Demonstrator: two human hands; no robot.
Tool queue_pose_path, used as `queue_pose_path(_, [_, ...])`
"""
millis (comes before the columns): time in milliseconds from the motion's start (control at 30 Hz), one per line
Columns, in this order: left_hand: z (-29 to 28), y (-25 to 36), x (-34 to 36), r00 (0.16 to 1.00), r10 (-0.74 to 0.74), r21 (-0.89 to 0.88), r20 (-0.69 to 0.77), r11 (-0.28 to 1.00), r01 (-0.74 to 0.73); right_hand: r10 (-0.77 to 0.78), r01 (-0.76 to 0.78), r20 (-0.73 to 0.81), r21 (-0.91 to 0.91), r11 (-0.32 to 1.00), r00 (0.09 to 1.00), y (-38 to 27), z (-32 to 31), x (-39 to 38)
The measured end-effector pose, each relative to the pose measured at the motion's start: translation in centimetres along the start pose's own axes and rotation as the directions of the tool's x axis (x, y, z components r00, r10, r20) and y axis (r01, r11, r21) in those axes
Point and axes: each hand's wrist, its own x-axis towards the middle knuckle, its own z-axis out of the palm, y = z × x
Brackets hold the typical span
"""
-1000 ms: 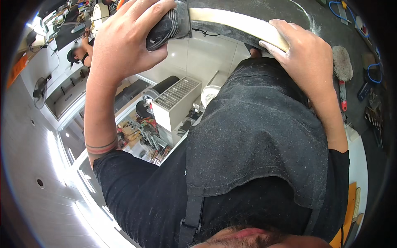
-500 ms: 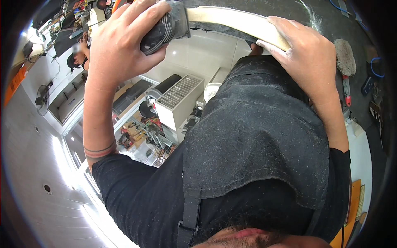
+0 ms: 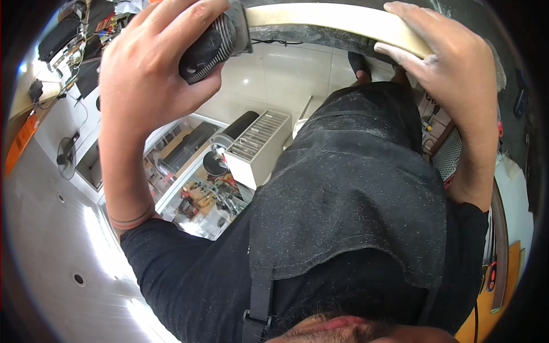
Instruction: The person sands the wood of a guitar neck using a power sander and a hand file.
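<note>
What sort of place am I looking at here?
Most likely a workshop: the dust-speckled black apron, the ribbed black tool in the left hand and the pale curved piece gripped in the right hand suggest it.

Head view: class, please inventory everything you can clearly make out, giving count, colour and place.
curved strip: one, cream, top centre
ribbed tool: one, black and grey, upper left
slotted rack: one, white, left of centre
roll: one, black, beside the rack
fan: one, dark, far left
panel: one, orange, left edge
clutter: uncounted, mixed colours, upper left
apron: one, black, centre
left hand: one, bare, gripping the ribbed tool
right hand: one, bare, gripping the strip's right end
</note>
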Motion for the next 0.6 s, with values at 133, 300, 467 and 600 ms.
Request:
queue_pose_path(133, [0.1, -0.4, -0.2, 0.998, 0.053, 0.068, -0.019, 0.996, -0.052, -0.038, 0.035, -0.012, -0.161, 0.986, 0.999, -0.5, 0.0, 0.0])
queue_pose_path(300, [1.3, -1.8, -1.2, 0.980, 0.058, 0.137, -0.188, 0.990, -0.032, -0.036, 0.037, -0.083, 0.012, 0.999, 0.996, -0.2, 0.3, -0.6])
queue_pose_path(467, [1.7, -2.0, -1.6, 0.994, 0.022, -0.128, -0.104, 0.991, -0.036, -0.046, 0.053, -0.107, 0.065, 0.996, 0.993, 0.6, 0.5, -0.4])
queue_pose_path(600, [2.0, -1.9, -3.1, 0.990, -0.027, -0.125, -0.136, 0.992, 0.010, -0.040, 0.040, -0.022, 0.016, 0.999, 0.999, 1.4, 0.5, 0.0])
